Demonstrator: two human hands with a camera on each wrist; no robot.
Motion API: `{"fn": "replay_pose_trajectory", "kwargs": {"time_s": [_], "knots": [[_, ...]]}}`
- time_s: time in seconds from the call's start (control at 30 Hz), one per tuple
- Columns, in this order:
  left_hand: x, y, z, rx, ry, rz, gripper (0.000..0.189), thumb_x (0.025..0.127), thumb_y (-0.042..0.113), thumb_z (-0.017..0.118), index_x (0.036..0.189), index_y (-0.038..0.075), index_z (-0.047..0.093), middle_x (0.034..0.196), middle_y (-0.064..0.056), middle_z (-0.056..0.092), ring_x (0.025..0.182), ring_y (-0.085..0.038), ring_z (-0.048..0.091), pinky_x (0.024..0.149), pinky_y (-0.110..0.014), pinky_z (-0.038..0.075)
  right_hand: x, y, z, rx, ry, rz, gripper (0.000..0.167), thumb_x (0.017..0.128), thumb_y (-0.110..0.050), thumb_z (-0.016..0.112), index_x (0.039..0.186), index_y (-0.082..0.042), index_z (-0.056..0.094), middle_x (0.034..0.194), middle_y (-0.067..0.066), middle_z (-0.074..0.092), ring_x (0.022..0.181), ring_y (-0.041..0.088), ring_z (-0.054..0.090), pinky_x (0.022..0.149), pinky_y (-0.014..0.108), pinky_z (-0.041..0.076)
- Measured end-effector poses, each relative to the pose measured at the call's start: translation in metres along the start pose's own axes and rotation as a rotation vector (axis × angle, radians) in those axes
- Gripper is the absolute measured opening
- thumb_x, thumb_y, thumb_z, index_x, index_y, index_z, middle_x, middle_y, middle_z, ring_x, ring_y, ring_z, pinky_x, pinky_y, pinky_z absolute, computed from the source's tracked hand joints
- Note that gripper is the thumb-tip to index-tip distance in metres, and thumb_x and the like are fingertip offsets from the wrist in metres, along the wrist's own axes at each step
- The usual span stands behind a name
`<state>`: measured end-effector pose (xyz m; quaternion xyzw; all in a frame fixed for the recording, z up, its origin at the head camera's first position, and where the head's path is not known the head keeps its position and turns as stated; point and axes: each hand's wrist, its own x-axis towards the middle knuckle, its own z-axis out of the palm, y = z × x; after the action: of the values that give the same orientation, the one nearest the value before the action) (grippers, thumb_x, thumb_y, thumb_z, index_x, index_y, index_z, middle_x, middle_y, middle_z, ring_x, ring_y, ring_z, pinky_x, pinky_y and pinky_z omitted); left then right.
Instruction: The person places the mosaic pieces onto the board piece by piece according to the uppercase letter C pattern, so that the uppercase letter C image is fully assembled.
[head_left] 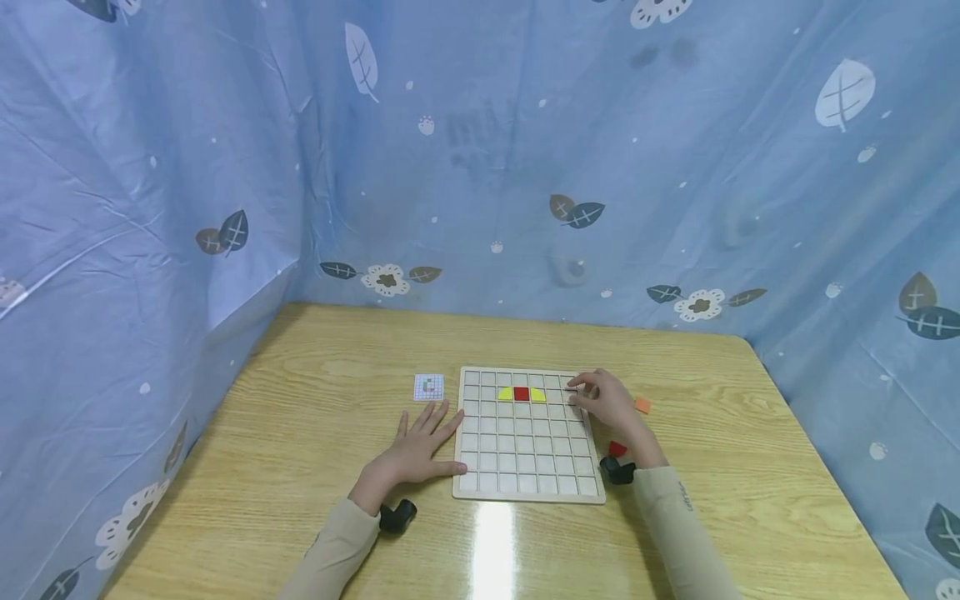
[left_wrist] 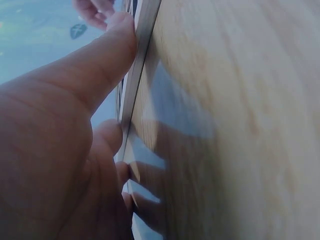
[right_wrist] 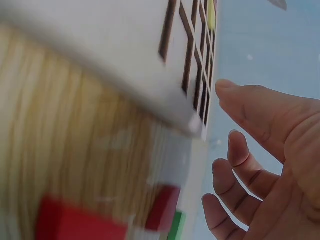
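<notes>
1. Blue cloth, printed with leaves and flowers, is hanging across the upper part of the frame and down both sides, while a wood-grain tabletop is filling the lower middle.
2. Left of centre at the bottom, a beige left sleeve is leading up to a black device at the wrist.
3. Just above that, the left hand is lying with its fingers spread apart and gripping nothing; its thumb is resting on the board's left border, and its index fingertip is reaching that same border higher up.
4. Above those fingers, a small white card with a printed grid and a coloured pattern is lying near the board's upper left corner.
5. At lower centre, the pale wooden grid board is lying flat. In its second row from the top, a left yellow piece, a red square and a right yellow piece are sitting side by side.
6. Right of centre, the right hand is hovering about the board's upper right edge, thumb and fingers apart, with nothing showing between them.
7. Beneath its wrist, a red piece is lying just above another black wrist device; the right wrist view is also showing a green piece at bottom centre.
8. Farther right, an orange piece is lying beside that hand, and a right sleeve is running down to the bottom edge.
</notes>
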<state>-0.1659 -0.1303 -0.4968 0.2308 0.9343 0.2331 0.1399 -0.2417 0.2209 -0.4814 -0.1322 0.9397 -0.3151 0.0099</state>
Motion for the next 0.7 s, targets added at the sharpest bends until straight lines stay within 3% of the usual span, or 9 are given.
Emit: {"fn": "replay_pose_trajectory", "kwargs": {"time_s": [0.2,0.5,0.7], "knots": [[0.001,0.0,0.001,0.001,0.004,0.001,0.084,0.083,0.059,0.055,0.149,0.022,0.019,0.156,-0.011,0.007,0.143,-0.034,0.0,0.107,-0.063,-0.005,-0.007,0.011,-0.013,0.025,0.018,0.02,0.026,0.085,-0.015,0.067,0.109,-0.005,0.066,0.089,0.013,0.052,0.068,0.019,0.046,0.056,0.03,0.039],[0.0,0.0,0.001,0.006,-0.001,0.001,0.085,0.084,0.058,0.055,0.15,0.021,0.018,0.156,-0.011,0.006,0.142,-0.035,0.0,0.107,-0.064,-0.005,-0.012,0.029,-0.025,-0.026,0.031,0.021,0.029,0.085,-0.015,0.067,0.11,-0.002,0.066,0.088,0.013,0.054,0.071,0.02,0.052,0.057,0.03,0.042],[0.0,0.001,0.001,-0.002,0.003,0.004,0.085,0.083,0.058,0.056,0.15,0.02,0.019,0.156,-0.011,0.006,0.142,-0.035,-0.001,0.107,-0.064,-0.005,-0.015,0.037,-0.032,-0.038,0.056,0.015,0.029,0.084,-0.012,0.068,0.11,0.001,0.066,0.086,0.017,0.054,0.067,0.019,0.048,0.055,0.029,0.039]]}}
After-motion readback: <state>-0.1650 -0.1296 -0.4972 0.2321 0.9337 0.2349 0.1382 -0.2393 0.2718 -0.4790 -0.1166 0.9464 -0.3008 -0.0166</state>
